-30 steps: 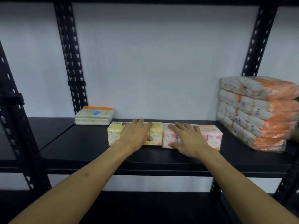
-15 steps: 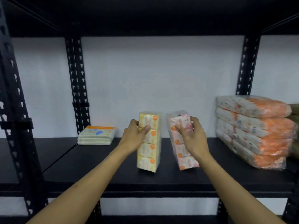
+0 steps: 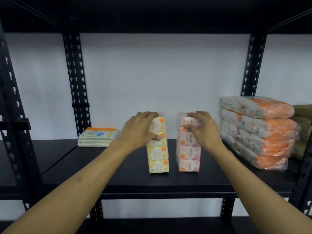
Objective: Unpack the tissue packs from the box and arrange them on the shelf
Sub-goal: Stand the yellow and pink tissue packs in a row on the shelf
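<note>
A yellow tissue pack (image 3: 157,157) stands upright on end on the black shelf (image 3: 128,176), near the middle. My left hand (image 3: 139,129) grips its upper part from the left. Just to its right, with a small gap between them, a pink tissue pack (image 3: 188,156) also stands upright. My right hand (image 3: 202,129) holds the top of the pink pack from the right side. The box is not in view.
A stack of orange-and-white tissue bundles (image 3: 256,132) fills the shelf's right end, with brownish packs (image 3: 303,130) behind it. A flat pile of white packs with an orange edge (image 3: 98,136) lies at the back left. Black perforated uprights (image 3: 76,85) frame the bay; another shelf sits below.
Both packs lay flat on the shelf a second ago; I lifted them, turned them on end, and they now stand upright side by side with my hands still on their tops.
</note>
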`<state>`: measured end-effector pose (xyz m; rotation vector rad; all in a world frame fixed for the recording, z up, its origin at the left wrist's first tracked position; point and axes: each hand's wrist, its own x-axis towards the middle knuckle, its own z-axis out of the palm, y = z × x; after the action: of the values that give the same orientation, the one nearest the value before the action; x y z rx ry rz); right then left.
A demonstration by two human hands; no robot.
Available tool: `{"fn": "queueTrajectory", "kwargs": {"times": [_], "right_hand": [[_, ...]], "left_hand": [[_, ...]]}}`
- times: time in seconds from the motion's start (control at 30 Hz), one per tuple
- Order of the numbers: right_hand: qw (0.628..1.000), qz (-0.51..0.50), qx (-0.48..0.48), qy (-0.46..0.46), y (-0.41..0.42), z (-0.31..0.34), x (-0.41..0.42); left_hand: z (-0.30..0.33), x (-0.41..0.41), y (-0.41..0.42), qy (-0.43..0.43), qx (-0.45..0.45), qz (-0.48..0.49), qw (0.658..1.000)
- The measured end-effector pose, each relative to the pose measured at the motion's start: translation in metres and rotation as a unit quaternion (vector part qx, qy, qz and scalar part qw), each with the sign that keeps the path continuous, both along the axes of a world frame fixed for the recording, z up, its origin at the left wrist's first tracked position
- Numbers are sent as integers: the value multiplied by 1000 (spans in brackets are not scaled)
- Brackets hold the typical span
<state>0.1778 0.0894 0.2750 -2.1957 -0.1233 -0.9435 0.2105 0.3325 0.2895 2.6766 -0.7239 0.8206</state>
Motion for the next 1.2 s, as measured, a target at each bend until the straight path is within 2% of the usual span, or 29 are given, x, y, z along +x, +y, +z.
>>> {"fn": "queueTrajectory", "kwargs": {"times": [0.13, 0.3, 0.43, 0.53, 0.67, 0.73, 0.87, 0.97, 1.03, 1.1, 1.2], "right_hand": [[995, -21, 86, -50, -15, -10, -10], [977, -60, 191, -75, -24, -23, -16], [951, -81, 290, -76, -38, -35, -18], [931, -94, 348, -52, -50, -58, -17], [933, -108, 340, 51, -57, -103, -18], [937, -126, 312, 96, -61, -114, -15], [942, -208, 186, 186, -67, -108, -11], [964, -238, 36, 112, -60, -107, -12], [967, -193, -142, 92, -50, -108, -9], [940, -124, -284, 146, -36, -109, 1], [920, -96, -328, 192, -26, -112, 22]], "left_hand": [[-17, 1, 17, 3, -146, 97, 984], [-54, -3, 40, 91, -204, 150, 963], [-86, -1, 54, 170, -290, 159, 928], [-101, 2, 61, 210, -355, 135, 901], [-104, 2, 68, 229, -382, 98, 890], [-104, 3, 71, 241, -346, 93, 902], [-101, 11, 71, 238, -239, 128, 933], [-96, 14, 58, 137, -107, 162, 971], [-95, 13, 41, 106, -57, 133, 984], [-99, 16, 22, 131, 0, 111, 985], [-112, 30, 5, 132, 98, 131, 978]]}}
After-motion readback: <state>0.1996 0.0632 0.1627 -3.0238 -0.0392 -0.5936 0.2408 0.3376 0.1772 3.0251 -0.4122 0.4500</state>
